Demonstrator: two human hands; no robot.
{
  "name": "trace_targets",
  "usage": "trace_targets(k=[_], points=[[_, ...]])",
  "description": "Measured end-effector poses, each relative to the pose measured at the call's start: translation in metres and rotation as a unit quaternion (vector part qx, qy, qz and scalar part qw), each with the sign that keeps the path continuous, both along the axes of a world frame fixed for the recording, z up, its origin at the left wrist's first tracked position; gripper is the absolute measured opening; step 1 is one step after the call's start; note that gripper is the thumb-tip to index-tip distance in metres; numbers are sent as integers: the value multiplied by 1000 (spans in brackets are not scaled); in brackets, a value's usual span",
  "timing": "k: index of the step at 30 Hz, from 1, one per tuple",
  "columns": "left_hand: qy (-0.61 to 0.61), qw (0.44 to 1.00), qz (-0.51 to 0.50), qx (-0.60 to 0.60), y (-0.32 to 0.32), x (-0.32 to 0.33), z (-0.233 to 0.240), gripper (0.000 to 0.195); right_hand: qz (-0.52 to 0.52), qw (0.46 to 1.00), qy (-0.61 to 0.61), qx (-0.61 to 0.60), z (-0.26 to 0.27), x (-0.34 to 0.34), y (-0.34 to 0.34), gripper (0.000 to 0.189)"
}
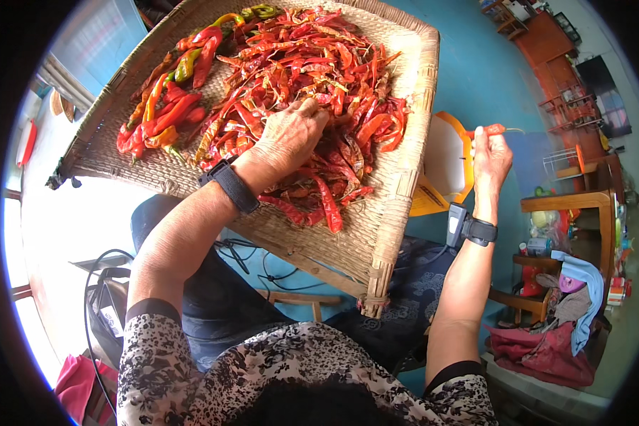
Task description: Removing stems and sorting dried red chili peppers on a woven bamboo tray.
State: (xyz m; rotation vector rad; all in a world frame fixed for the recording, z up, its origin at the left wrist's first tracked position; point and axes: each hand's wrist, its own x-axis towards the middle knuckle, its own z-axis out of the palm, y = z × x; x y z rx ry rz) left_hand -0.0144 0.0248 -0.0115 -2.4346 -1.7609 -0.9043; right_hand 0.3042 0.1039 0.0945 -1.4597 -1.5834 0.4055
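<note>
A woven basket tray (pixel 404 175) with a bound rim holds a heap of dried red chili peppers (pixel 346 69). Along its left side lies a looser group of fresher red, yellow and green peppers (pixel 165 114). My left hand (pixel 295 130) rests on the heap with its fingers curled down among the chilies; the fingertips are partly hidden. Right of the tray, my right hand (pixel 492 157) pinches one dried red chili (pixel 494 129), its thin stem pointing right. Beside that hand and behind the tray's rim stands an orange container (pixel 428 199) with a white inside, partly hidden.
Black cables (pixel 239 255) and a low wooden stool (pixel 303 299) show under the tray. A wooden chair (pixel 570 202) with cloths and a dark red bag (pixel 543 354) stands at right. At left is a black bag (pixel 106 309) near a pink cloth (pixel 82 386).
</note>
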Motion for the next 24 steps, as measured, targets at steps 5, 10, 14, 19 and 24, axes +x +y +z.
trace_targets(k=[5, 10, 14, 19, 24], points=[[15, 1000, -21, -3, 1, -3, 0, 13, -77, 926, -365, -55, -18, 35, 8, 39], [-39, 999, -34, -4, -7, -4, 10, 11, 204, 976, -57, -58, -11, -54, -30, 29], [-201, 975, -91, -4, -8, 2, 27, 10, 329, 932, -130, -76, -21, -101, -49, 24], [-277, 947, -148, 63, -15, 12, 22, 12, 371, 910, -64, -172, -34, -128, -52, 30], [-413, 895, -157, -69, -20, 15, 29, 20, 335, 932, -88, -109, -32, -126, -56, 21]])
